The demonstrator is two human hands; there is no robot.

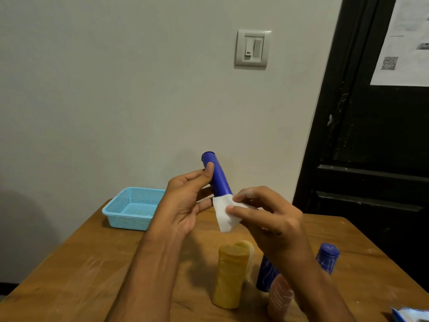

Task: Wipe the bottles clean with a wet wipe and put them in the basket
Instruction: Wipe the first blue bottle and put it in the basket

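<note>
Single head-worn wide-angle view is looking forward and slightly down from close above the hands (232,210), facing across the surface (69,263) toward the wall (116,89) close behind it.

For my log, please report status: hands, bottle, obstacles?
Left hand grips blue bottle, held up. Right hand pinches wet wipe at its lower end. Basket holds no bottle; nothing blocks it.

Left hand (185,201) grips a tilted blue bottle (218,177) above a wooden table (69,263); right hand (267,214) holds a white wipe (226,214) round its lower end. A light-blue basket (133,209) sits at the far left corner. Near the front stand a yellow bottle (231,275), two more blue bottles (328,257) and a pinkish one (279,296).
</note>
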